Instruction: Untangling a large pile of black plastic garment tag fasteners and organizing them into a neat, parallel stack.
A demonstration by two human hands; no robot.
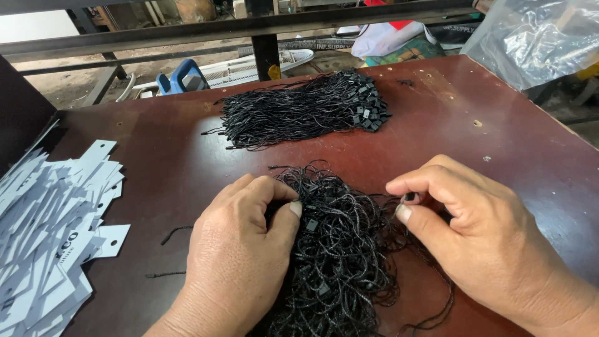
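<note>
Tangled black cords (340, 249) sit under the left hand (240, 249), fingers pressing; right hand (480, 240) pinches one strand (best drawn out slowly).

- Bare dark-red wooden tabletop (499, 125) lies open on the right and between the two string piles.
- The neat bundle of black looped strings (299, 109) blocks the far middle.
- The heap of white paper tags (47, 231) crowds the left edge.
- A crumpled clear plastic bag (536, 37) overhangs the far right corner.
</note>
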